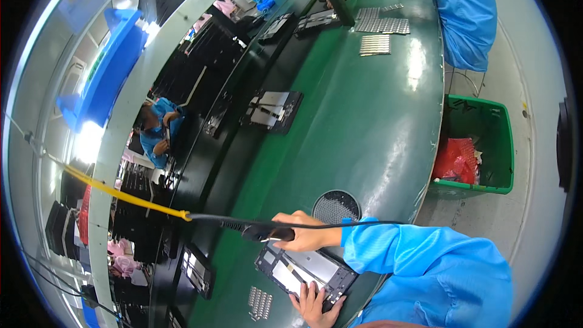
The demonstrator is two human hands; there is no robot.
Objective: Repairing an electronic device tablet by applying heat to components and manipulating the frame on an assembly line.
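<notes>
My right hand [303, 231] is closed around a black electric screwdriver [261, 232], which hangs from a cord over an opened tablet. The tablet [313, 267] has a black frame and silver inner panels, and lies at the table's near edge. My left hand [314, 307] rests on its lower part, fingers spread and flat. Right beside my right wrist is a round black dish [336, 208] of small grey pieces, too small to name. A sheet of small silver parts [260, 302] lies to the left of my left hand. The screwdriver's tip is hidden.
A yellow coiled cord [127, 196] crosses the left side. Other opened tablets [273, 111] lie on a black conveyor strip [221, 146] along the green table [364, 140]. A green bin [510, 146] with red wrap stands at right. A co-worker in blue [464, 12] sits farther up.
</notes>
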